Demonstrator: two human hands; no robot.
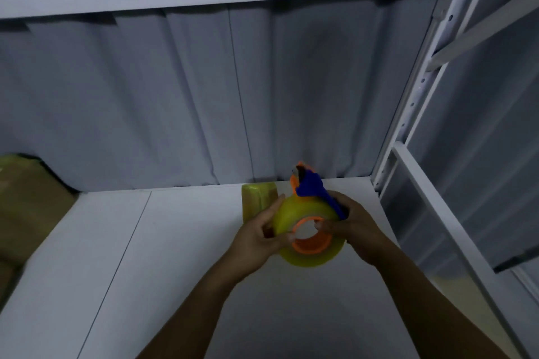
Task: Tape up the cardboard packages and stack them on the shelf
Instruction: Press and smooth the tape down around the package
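The left hand [258, 237] pinches the tape roll [291, 213], seemingly light and stiff; the right hand [354, 227] grips its blue handle [312, 186], probably the surest hold.

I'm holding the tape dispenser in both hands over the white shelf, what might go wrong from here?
The left hand pinches the translucent yellow tape roll, so tape may cling to that hand. The right hand grips the blue-and-orange plastic dispenser, whose cutter end sits near both hands and might nick one. The second yellowish roll just behind could get knocked.
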